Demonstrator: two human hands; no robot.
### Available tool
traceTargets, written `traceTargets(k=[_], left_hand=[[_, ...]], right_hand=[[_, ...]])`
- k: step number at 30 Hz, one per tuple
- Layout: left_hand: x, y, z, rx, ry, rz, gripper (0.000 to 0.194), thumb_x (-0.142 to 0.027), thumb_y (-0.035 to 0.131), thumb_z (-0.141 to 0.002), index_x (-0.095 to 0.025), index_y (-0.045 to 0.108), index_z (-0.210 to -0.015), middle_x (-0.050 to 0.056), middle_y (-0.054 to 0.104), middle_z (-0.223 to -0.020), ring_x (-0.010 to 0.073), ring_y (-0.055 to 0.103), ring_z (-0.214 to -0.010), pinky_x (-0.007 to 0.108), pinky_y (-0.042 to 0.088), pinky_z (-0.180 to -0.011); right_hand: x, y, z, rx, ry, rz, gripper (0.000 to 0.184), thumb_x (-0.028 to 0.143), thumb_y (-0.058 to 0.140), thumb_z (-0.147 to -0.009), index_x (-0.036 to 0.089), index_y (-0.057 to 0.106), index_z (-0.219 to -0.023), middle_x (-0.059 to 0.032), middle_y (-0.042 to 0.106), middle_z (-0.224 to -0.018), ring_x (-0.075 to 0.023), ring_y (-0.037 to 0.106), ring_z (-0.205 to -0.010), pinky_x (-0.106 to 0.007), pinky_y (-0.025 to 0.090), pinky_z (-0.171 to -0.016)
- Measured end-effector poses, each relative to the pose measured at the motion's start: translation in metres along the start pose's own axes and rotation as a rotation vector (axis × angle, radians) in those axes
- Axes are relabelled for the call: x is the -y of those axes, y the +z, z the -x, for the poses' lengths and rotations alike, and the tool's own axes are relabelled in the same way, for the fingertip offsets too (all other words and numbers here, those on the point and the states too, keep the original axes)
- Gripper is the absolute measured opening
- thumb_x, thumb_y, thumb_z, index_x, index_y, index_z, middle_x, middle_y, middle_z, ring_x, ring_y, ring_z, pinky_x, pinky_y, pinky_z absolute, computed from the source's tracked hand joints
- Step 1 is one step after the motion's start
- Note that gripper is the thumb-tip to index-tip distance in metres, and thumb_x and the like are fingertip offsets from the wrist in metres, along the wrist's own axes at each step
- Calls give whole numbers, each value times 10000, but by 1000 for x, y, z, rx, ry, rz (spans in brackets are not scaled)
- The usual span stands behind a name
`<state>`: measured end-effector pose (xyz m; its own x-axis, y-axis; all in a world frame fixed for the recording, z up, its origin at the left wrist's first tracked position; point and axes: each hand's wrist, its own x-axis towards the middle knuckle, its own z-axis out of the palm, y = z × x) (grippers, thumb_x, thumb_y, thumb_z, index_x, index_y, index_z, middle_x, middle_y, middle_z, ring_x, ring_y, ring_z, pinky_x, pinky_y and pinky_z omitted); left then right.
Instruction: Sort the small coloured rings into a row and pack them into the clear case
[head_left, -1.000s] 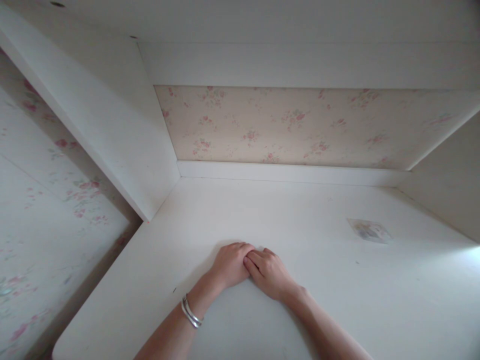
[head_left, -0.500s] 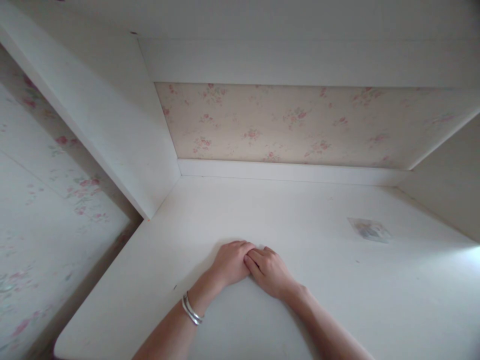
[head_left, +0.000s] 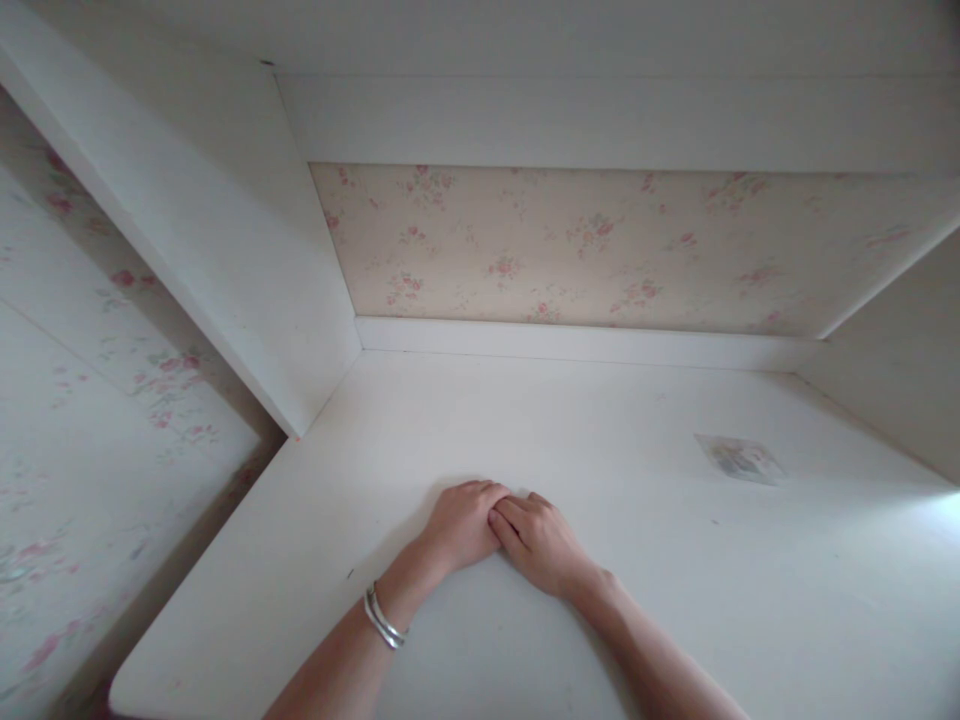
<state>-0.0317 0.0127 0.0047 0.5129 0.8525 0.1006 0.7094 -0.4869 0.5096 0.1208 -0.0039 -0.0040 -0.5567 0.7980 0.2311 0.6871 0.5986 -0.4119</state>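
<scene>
Rests the left hand (head_left: 465,525) and right hand (head_left: 544,545) at the lower center of the frame on the white desktop (head_left: 517,410), spread across the middle and lower frame, with both hands pressed together, loosely closed and overlapping at the fingers (head_left: 515,512); cannot tell of anything under the palms. Wears a silver double bangle (head_left: 385,620) on the left wrist, near the bottom of the frame, left of center. Shows a flat clear plastic packet (head_left: 742,460) on the desktop at right, well apart from the hands, and floral wallpaper (head_left: 555,245) at upper center, behind a low white rail (head_left: 585,345).
</scene>
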Motion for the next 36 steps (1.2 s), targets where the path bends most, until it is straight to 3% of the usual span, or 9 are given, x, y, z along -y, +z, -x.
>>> traceTargets(k=[36], left_hand=[[-2, -1, 0, 18, -22, -20, 233, -109, 494, -735, -211, 593, -919, 19, 661, -900, 172, 598, -882, 264, 446, -805]], right_hand=[[0, 0, 1, 1, 3, -1, 307, 245, 309, -974, 183, 581, -844, -30, 666, -858, -138, 584, -749, -281, 346, -724]])
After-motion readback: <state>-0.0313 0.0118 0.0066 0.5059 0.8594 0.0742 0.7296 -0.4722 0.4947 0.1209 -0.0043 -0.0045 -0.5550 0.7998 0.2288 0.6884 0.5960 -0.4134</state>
